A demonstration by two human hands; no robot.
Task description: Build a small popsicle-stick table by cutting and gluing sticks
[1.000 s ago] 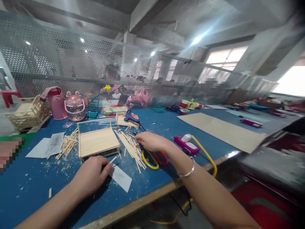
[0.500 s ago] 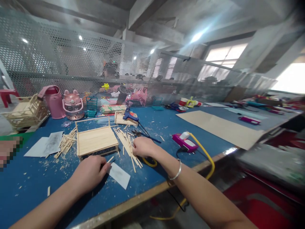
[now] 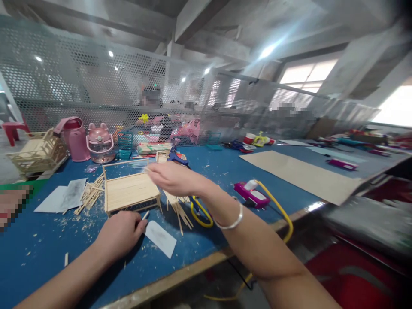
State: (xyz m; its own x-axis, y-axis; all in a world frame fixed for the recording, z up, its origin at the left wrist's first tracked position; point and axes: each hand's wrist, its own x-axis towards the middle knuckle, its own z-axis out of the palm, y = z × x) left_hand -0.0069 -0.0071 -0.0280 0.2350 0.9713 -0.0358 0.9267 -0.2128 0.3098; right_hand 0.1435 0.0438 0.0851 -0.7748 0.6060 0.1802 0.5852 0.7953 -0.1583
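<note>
A small bed-shaped model (image 3: pixel 130 192) of pale wooden sticks stands on the blue tabletop, its thin upright frame at the back. My left hand (image 3: pixel 120 234) rests just in front of it, thumb and fingers closed on a short wooden stick (image 3: pixel 146 215). Over the model's right rear corner is my right hand (image 3: pixel 172 177), its fingertips pinched together; what they hold, if anything, is blurred. Beneath that hand lies a fan of loose wooden sticks (image 3: pixel 180 212), partly covered. A blue glue gun (image 3: pixel 177 158) lies behind it.
More sticks (image 3: pixel 92 192) and grey-white paper (image 3: pixel 72 194) lie left of the model, another sheet (image 3: pixel 161 238) in front. A purple power strip (image 3: pixel 251 194) with a yellow cord (image 3: pixel 286 219) sits right. A pink bottle (image 3: pixel 75 139) and jug (image 3: pixel 100 143) stand behind.
My right hand has risen from the loose sticks and moved left to the model's right rear corner. My left hand stays nearly in place with its short stick.
</note>
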